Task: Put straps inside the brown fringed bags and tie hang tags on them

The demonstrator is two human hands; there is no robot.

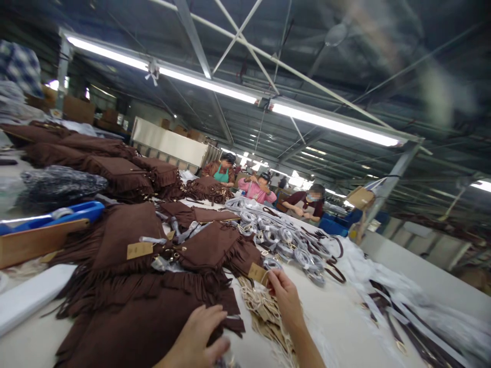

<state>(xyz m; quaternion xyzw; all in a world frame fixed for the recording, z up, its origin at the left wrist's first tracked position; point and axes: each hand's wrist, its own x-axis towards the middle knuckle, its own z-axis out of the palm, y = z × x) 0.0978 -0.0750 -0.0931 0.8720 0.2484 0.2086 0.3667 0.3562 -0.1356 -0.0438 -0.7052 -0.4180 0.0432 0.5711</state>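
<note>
My right hand [286, 294] pinches a tan hang tag [258, 273] by its end, above a heap of strung tags [268, 322] on the table. My left hand [199, 332] has its fingers spread over the nearest dark brown fringed bag [130, 317]; whether it touches the fabric I cannot tell. Something small and shiny shows below that hand, too blurred to name. Just beyond lie more brown fringed bags [209, 245], with plastic-wrapped hardware beside them. One bag at the left carries a tan tag [139, 250] on its front.
Coiled straps [291, 240] in clear wrap cover the table's far middle. Brown bags [115, 174] are piled at the far left, near a blue tape dispenser [76, 214] and a white box [34, 296]. More straps [399, 317] lie right. Three people [257, 189] sit across the table.
</note>
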